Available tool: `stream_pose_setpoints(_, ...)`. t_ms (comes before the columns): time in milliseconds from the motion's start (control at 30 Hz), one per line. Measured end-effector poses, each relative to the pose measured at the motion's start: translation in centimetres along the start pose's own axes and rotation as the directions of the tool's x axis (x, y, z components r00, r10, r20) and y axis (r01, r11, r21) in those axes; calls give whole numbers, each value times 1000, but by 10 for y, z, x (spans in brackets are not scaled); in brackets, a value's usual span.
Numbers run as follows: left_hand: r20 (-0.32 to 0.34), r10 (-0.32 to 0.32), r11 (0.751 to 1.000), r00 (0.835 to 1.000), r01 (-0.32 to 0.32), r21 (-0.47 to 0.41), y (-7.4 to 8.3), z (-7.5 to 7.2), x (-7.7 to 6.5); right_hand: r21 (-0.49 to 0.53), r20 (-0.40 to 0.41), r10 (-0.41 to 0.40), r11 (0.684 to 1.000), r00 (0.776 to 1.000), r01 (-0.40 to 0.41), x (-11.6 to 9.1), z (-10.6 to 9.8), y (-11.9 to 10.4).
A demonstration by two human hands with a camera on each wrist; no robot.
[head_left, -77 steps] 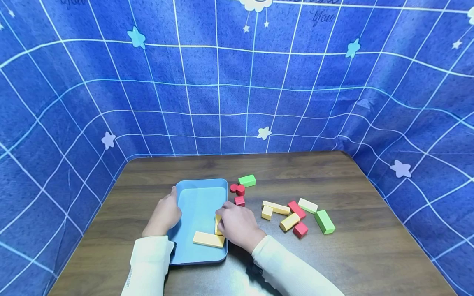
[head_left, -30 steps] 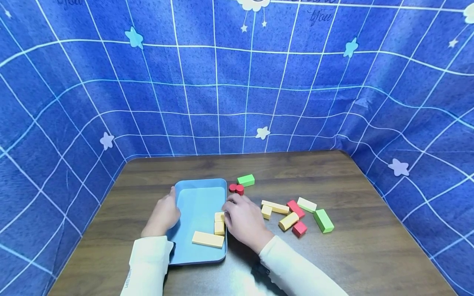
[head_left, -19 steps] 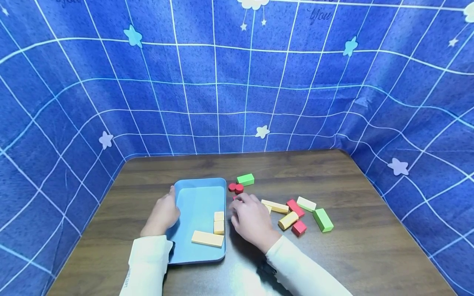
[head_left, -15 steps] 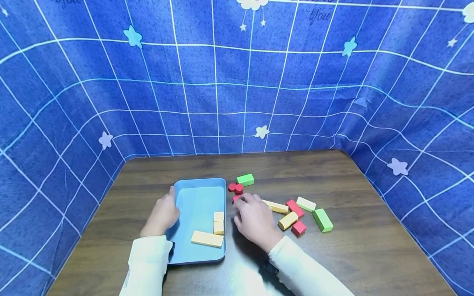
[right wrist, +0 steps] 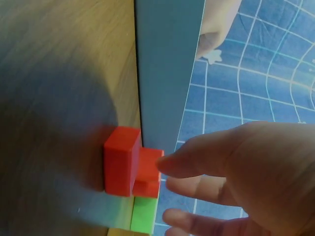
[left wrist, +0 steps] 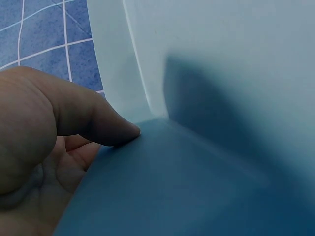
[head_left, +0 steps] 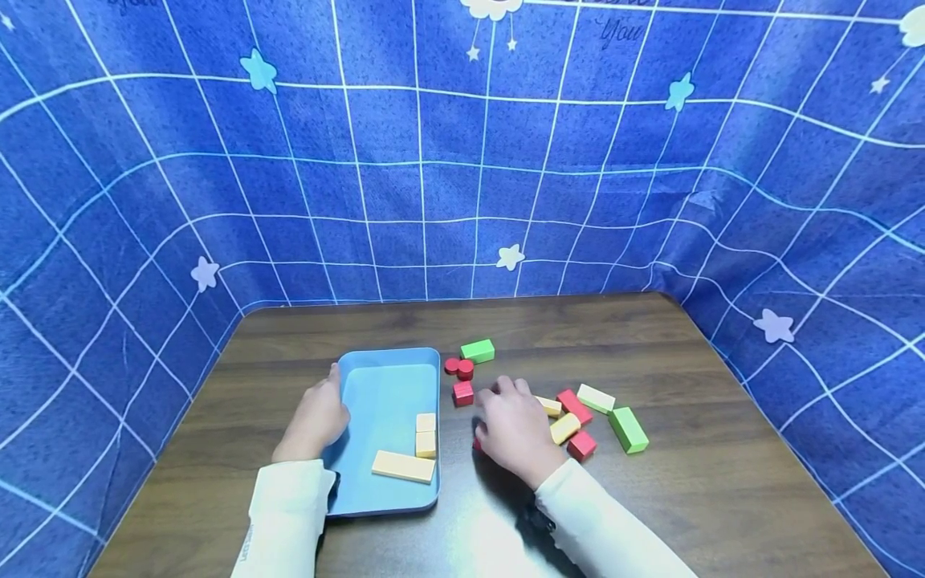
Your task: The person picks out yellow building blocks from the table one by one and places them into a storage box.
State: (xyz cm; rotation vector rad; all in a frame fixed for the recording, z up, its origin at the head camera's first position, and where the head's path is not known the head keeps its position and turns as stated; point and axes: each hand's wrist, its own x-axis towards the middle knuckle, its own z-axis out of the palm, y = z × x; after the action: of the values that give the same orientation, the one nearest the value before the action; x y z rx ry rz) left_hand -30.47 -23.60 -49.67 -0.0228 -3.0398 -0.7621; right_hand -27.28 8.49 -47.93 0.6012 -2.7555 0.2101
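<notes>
My left hand (head_left: pixel 315 417) grips the left wall of the blue tray (head_left: pixel 383 359). In the left wrist view, the thumb (left wrist: pixel 115 128) presses on the tray's inner wall with fingers behind it. Two small yellow blocks (head_left: pixel 426 444) and a longer yellow block (head_left: pixel 403 466) lie inside by the right wall. My right hand (head_left: pixel 516 425) hovers right of the tray, fingers spread and loosely bent. In the right wrist view nothing lies between them, and a red block (right wrist: pixel 118 162) is close by, mostly hidden in the head view. A red cube (head_left: pixel 463 393) sits just left of the fingertips.
Two red cylinders (head_left: pixel 465 369) and a green block (head_left: pixel 478 351) lie beyond the red cube. To the right is a cluster: a yellow cylinder (head_left: pixel 565 429), red blocks (head_left: pixel 581 445), a pale block (head_left: pixel 596 398) and a green block (head_left: pixel 629 430). A blue cloth hangs behind the table.
My right hand has left the tray's right side and moved right, uncovering the small yellow blocks and the red cube. It now covers part of the yellow blocks. The left hand stays put.
</notes>
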Motion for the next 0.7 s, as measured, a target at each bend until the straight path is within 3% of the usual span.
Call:
stream_pose_setpoints(233, 1, -6, 1000, 1000, 6, -3, 1, -1, -1, -41, 49, 23, 999, 999, -21, -3, -1, 6)
stream_pose_setpoints(700, 2, -10, 1000, 1000, 10, -17, 2, -3, -1, -69, 47, 108, 992, 993, -105, -6, -4, 12)
